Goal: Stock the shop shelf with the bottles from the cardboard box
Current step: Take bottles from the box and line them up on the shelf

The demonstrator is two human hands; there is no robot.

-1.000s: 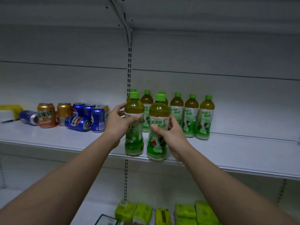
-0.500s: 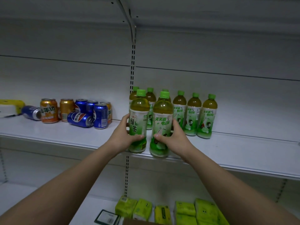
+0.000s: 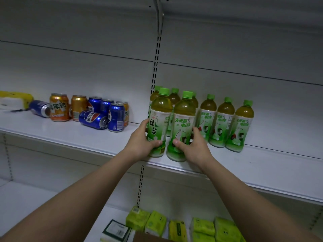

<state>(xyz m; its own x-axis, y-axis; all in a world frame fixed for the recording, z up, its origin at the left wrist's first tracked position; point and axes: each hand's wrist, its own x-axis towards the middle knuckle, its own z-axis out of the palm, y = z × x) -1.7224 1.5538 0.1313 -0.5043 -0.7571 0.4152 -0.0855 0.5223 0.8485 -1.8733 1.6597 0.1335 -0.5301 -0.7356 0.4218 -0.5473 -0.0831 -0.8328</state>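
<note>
Two green-capped tea bottles stand upright near the front of the white shelf (image 3: 262, 165). My left hand (image 3: 141, 142) grips the left bottle (image 3: 160, 117) low on its label. My right hand (image 3: 194, 147) grips the right bottle (image 3: 184, 119) at its lower body. Behind them stand several more bottles of the same kind (image 3: 225, 119), in a row reaching to the right. A brown corner of the cardboard box (image 3: 148, 237) shows at the bottom edge.
Orange and blue drink cans (image 3: 97, 110) stand and lie on the shelf to the left, beside a yellow and white pack (image 3: 12, 100). A slotted upright (image 3: 155, 67) runs behind the bottles. Green packs (image 3: 174, 226) fill the lower shelf.
Both hands have carried the two bottles from in front of the shelf edge onto the shelf. Their grip has slid down the bottles, which now stand on the shelf.
</note>
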